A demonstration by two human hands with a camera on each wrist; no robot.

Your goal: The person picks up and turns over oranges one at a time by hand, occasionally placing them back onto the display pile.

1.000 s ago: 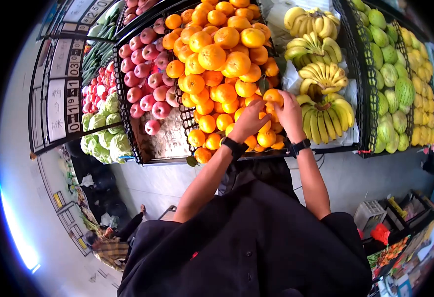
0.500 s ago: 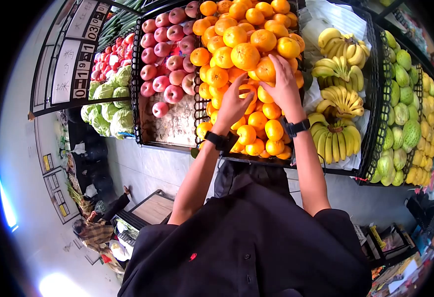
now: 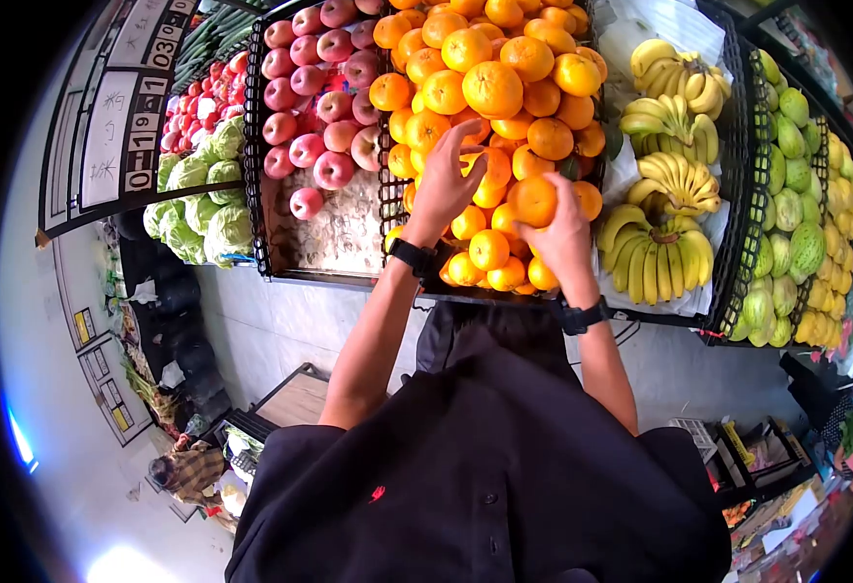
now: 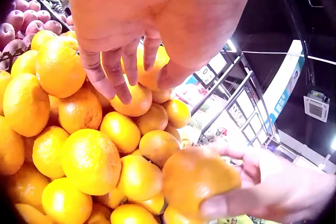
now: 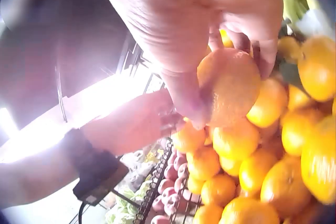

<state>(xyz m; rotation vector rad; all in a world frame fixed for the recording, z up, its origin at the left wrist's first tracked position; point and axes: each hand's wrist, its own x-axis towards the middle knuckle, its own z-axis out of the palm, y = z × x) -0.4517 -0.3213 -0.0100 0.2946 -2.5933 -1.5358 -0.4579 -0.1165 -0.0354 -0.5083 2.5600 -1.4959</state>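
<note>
My right hand (image 3: pixel 564 238) grips an orange (image 3: pixel 533 201) between thumb and fingers, over the near right part of the orange pile (image 3: pixel 489 251). In the right wrist view the thumb lies along one side of this orange (image 5: pixel 231 85) and the fingers go round its far side. To the left, my left hand (image 3: pixel 443 185) hovers close over the pile with its thumb apart from loosely bent fingers and holds nothing. The left wrist view shows its fingers (image 4: pixel 113 71) hanging just above several oranges, while the right hand (image 4: pixel 278 184) holds its orange at the lower right.
Red apples (image 3: pixel 334 170) lie left of the oranges, behind a black mesh divider (image 3: pixel 392 185). Bananas (image 3: pixel 655 257) on white sheeting stand to the right, then green melons (image 3: pixel 786 228) and yellow fruit (image 3: pixel 825 282). Cabbages (image 3: pixel 198 214) sit at far left, beside price signs (image 3: pixel 105 141).
Both hands were close together over the pile. The right hand has drawn back toward the body with an orange in its grip; the left has shifted up and left. The head view has swung somewhat.
</note>
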